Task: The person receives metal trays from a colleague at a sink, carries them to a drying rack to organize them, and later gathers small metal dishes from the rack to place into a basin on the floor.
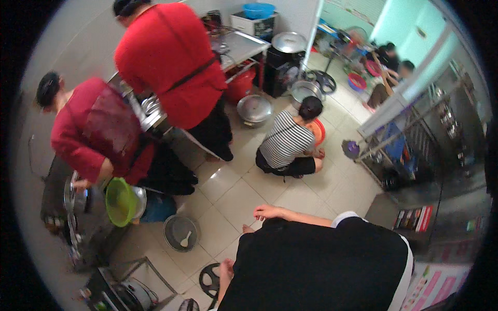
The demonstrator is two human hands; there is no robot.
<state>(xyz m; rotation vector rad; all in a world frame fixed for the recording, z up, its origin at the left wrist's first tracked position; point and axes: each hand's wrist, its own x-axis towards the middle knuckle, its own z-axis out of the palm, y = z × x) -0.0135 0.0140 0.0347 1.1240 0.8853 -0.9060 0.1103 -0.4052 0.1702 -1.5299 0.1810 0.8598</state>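
Note:
My right hand [266, 212] is held out past my black shirt, its fingers loosely bent and apart, with nothing seen in it. My left hand [227, 267] is lower down, partly behind the shirt, above a black base with round openings [209, 280]; whether it holds anything is unclear. On the tiled floor beyond stands a grey basin [168, 233] with a pale ladle or scoop [186, 239] in it. Farther left, a co-worker in dark red [105, 128] bends over a counter beside a tilted green basin [118, 202]. A blue tub [159, 210] stands under the basins.
A co-worker in bright red [175, 62] stands at a sink. Another, in a striped top [284, 144], squats by an orange-red basin [317, 132]. Lidded pots [255, 109] stand on the floor. A metal rack [404, 136] lines the right; a metal frame [155, 268] is at lower left.

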